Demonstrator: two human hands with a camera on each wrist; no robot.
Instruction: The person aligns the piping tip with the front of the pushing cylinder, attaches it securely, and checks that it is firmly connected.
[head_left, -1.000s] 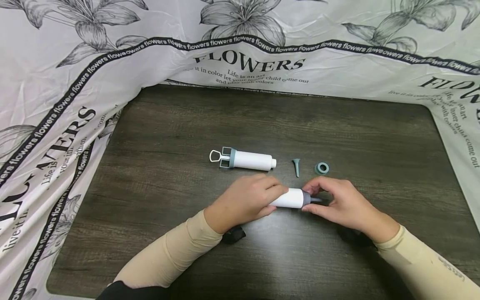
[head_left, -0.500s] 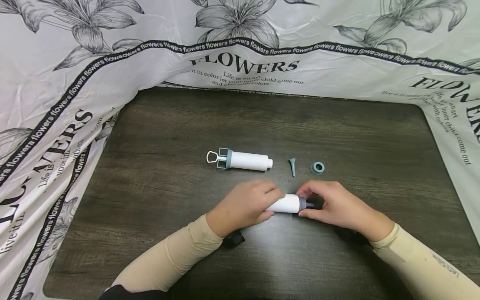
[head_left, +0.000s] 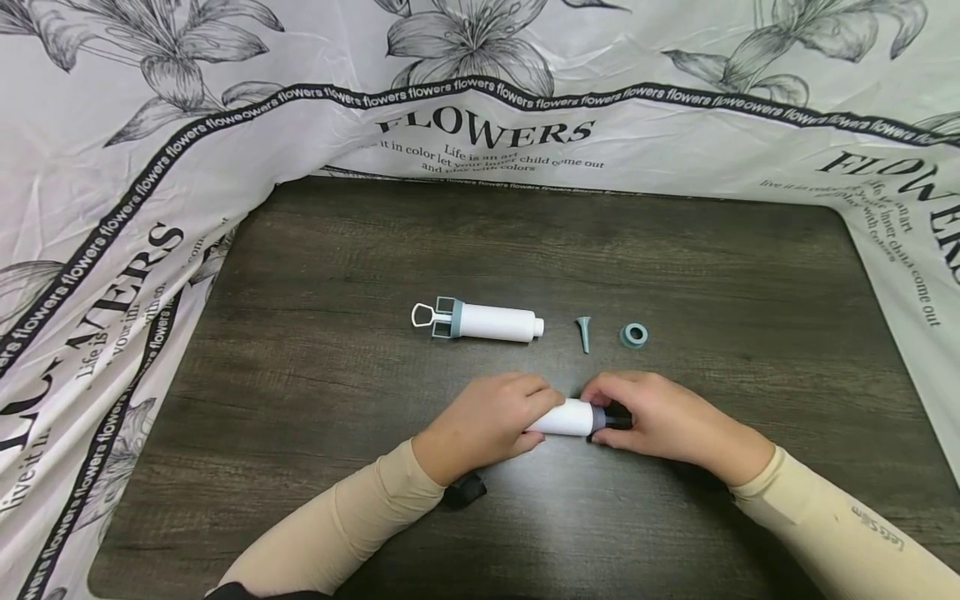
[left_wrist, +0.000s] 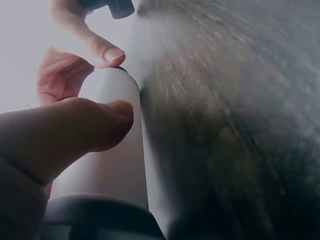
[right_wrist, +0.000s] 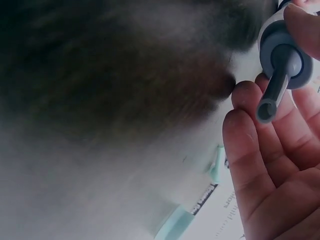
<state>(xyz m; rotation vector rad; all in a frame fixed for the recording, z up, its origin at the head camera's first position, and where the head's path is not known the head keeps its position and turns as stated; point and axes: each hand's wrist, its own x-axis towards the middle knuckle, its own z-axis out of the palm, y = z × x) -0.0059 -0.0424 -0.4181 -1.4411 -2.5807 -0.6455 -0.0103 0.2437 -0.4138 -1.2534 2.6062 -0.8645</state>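
Note:
My left hand grips the white barrel of an icing syringe lying sideways low over the table; its handle end is hidden under the hand. In the left wrist view, my left thumb lies along the barrel. My right hand pinches the grey collar at the barrel's right end, thumb and fingers on opposite sides. From that collar a slim grey nozzle sticks out towards the right palm, its open tip showing in the right wrist view.
A second icing syringe with a teal collar and white loop handle lies beyond the hands. To its right are a teal nozzle and a teal ring. A flower-printed sheet borders the dark wooden table.
Both hands and the held syringe have come slightly nearer the front edge and to the left in the head view, which has itself shifted a little. The right fingers stay at the grey collar.

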